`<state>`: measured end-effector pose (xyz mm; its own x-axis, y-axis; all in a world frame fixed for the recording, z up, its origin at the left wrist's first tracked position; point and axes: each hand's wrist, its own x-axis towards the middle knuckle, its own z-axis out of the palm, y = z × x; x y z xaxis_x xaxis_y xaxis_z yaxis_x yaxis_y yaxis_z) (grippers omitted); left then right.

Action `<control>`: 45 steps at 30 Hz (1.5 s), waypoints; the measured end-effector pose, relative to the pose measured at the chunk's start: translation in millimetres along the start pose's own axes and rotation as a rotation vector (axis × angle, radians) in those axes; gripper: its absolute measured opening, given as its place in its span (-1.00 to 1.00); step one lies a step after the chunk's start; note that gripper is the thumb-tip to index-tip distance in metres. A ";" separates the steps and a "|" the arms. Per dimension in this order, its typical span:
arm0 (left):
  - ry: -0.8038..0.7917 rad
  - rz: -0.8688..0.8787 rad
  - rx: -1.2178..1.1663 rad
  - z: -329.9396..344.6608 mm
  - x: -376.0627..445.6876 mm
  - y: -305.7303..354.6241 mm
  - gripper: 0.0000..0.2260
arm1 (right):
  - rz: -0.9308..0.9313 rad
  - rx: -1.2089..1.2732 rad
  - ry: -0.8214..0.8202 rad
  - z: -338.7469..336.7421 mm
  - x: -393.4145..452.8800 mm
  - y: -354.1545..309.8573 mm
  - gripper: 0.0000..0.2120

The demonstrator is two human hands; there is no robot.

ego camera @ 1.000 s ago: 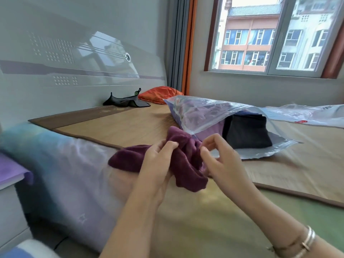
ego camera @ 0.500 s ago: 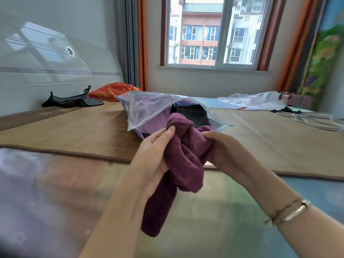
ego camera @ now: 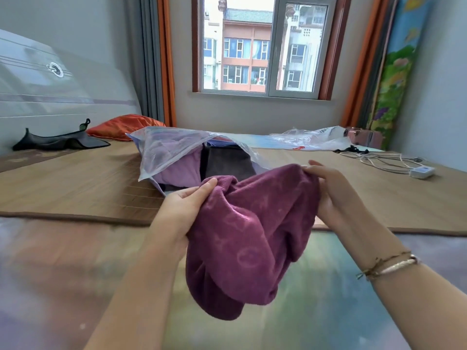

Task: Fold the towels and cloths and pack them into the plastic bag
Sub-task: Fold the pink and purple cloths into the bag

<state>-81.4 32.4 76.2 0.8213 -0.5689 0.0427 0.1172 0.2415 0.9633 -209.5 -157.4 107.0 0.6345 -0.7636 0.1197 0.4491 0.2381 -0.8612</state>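
Maroon towel (ego camera: 252, 238) is gripped at its top edge by L hand (ego camera: 185, 210) & R hand (ego camera: 328, 190), fingers curled round it; plastic bag (ego camera: 174, 150) lies just behind w/ folded cloths inside.

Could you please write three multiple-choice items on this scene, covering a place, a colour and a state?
1. Where is the plastic bag?
A. on the woven mat
B. on the windowsill
C. on the floor

2. What colour is the towel being held?
A. white
B. dark purple
C. yellow

3. What state is that towel in?
A. neatly folded
B. packed in the bag
C. unfolded, hanging from both hands

Answers:
1. A, the bag lies on the woven mat behind the hands.
2. B, its pile is dark purple.
3. C, the left hand and right hand each grip an upper edge while the rest droops loosely.
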 end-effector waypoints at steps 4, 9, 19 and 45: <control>0.120 0.050 0.070 -20.9 0.3 6.8 -0.82 | -0.120 -0.012 0.107 -21.8 0.0 -12.6 -0.78; 0.218 0.142 -0.065 -34.2 -2.5 18.9 -0.91 | 0.099 -0.022 0.034 -29.8 -8.6 -20.7 -0.78; -0.051 0.289 0.240 -34.3 -18.2 30.9 -0.53 | -0.041 -0.191 -0.048 -7.5 -17.8 -27.0 -0.82; -0.042 0.155 0.506 -33.7 -13.0 154.4 -0.67 | 0.258 -0.429 -0.126 7.9 -26.0 -136.1 -0.52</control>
<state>-55.2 103.5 215.5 0.7833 -0.5903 0.1949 -0.2963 -0.0790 0.9518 -282.1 -165.1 225.0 0.7734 -0.6278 -0.0878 -0.0143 0.1212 -0.9925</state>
